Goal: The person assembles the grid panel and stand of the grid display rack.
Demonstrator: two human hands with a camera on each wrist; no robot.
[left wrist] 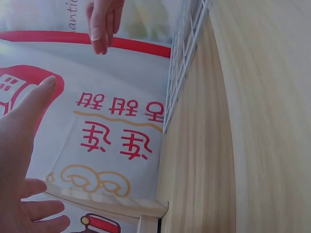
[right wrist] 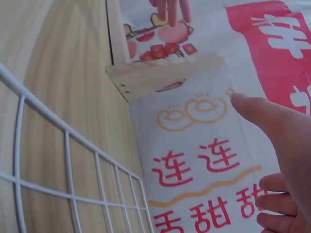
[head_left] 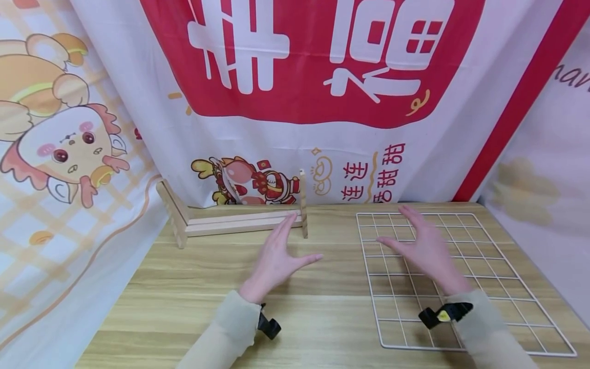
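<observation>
In the head view my left hand [head_left: 276, 259] hovers over the table with thumb and fingers spread, holding nothing. Just beyond its fingertips stands a wooden frame [head_left: 239, 225], two upright end boards joined by a low crosspiece. My right hand [head_left: 428, 251], also spread and holding nothing, hovers above a white wire grid panel [head_left: 375, 295] that lies flat on the right of the table. The right wrist view shows the grid's wires [right wrist: 68, 145] below the right hand [right wrist: 291, 145] and an end board [right wrist: 150, 75] of the frame further off.
The wood-grain table [head_left: 184, 297] meets a white and red printed cloth [head_left: 276, 133] at its back edge. More printed cloth [head_left: 106, 215] hangs on the left, and a pale cloth [head_left: 544, 230] borders the right side. Each wrist carries a small black camera [head_left: 269, 325].
</observation>
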